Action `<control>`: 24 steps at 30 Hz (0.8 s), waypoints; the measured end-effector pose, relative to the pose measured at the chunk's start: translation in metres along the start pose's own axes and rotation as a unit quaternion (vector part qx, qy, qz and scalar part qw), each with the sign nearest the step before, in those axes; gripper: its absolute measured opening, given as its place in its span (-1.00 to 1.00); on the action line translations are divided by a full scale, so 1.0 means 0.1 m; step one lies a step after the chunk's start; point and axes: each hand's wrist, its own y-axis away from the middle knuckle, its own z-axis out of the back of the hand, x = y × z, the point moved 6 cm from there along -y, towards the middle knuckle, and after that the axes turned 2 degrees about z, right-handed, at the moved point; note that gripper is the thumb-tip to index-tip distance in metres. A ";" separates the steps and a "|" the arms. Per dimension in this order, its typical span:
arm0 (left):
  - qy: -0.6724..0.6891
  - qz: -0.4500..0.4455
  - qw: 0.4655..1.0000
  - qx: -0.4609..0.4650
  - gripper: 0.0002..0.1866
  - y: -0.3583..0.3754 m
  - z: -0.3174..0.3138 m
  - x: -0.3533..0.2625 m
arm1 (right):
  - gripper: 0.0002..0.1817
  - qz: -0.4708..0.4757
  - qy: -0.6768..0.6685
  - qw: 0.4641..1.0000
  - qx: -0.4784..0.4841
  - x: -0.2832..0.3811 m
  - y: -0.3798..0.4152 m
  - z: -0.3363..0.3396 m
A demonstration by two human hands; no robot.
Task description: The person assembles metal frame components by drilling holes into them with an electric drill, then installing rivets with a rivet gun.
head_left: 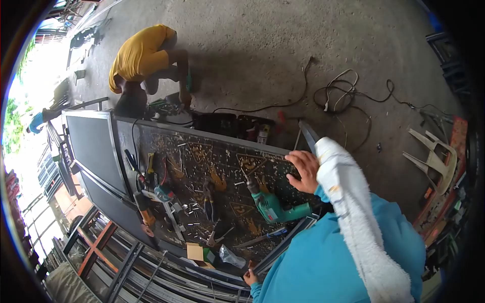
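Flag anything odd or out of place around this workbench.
A white plastic chair lies tipped over on the floor to the right. Small screws are strewn loose across the bench among the drill and pliers.

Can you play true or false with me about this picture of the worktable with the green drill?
1. The green drill lies on the table. True.
2. The right hand holds the drill. False: it rests flat on the table's far edge, beside the drill.
3. The person in yellow stands upright. False: that person bends down over the floor.
4. The left hand is at the table's near edge. True.
5. Cables lie on the floor. True.
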 end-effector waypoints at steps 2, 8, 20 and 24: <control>-0.067 -0.035 0.997 0.008 -0.52 0.09 0.01 -0.09 | -0.35 -0.010 -0.007 1.000 0.025 0.04 -0.09 0.08; -0.095 -0.009 0.994 0.046 -0.52 0.31 -0.01 -0.21 | -0.35 -0.030 0.011 0.998 0.063 -0.02 -0.12 0.06; -0.098 -0.009 0.990 0.101 -0.59 0.57 0.13 -0.61 | -0.34 -0.035 -0.034 0.996 0.071 -0.10 -0.06 -0.04; -0.120 -0.025 0.990 0.072 -0.60 0.50 0.19 -0.49 | -0.37 -0.025 -0.031 0.998 0.057 -0.06 -0.09 -0.01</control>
